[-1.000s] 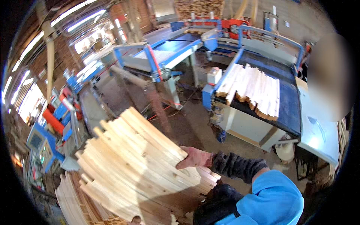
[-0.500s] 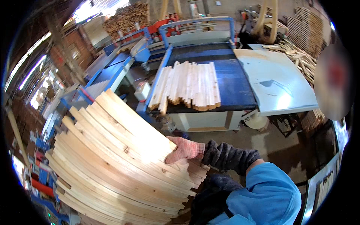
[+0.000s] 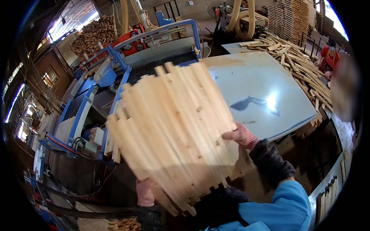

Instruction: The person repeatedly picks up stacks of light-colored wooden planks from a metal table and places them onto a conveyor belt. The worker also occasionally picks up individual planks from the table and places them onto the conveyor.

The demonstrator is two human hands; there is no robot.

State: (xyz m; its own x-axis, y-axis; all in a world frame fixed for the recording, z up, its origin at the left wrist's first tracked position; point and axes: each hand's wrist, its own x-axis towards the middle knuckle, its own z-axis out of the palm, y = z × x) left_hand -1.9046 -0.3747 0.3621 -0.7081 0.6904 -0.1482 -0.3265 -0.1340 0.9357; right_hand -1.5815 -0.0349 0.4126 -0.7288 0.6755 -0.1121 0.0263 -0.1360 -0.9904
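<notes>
A wide row of pale wooden strips (image 3: pixel 177 127), pressed side by side with uneven ends, is held up between my two gloved hands. My left hand (image 3: pixel 145 191), in a pinkish glove, grips the near left edge of the row. On the right edge my right hand (image 3: pixel 241 136) clamps the strips, its thumb lying over the top face and its other fingers hidden beneath. The row hangs before the blue-framed conveyor machine (image 3: pixel 198 36) and covers most of its belt. Ends of other strips (image 3: pixel 112 148) show past the row's left side.
A grey sheet-topped table (image 3: pixel 266 92) stands right of the machine. Behind it lies a heap of loose strips (image 3: pixel 296 65), with a person in red (image 3: pixel 330 57) beside it. A second blue-framed conveyor (image 3: pixel 73 119) is at left. Stacked wood (image 3: pixel 94 36) rises at the back.
The row of strips has moved right and up, now in front of the machine's belt. My left hand has come into sight at its near left edge. The view has turned right.
</notes>
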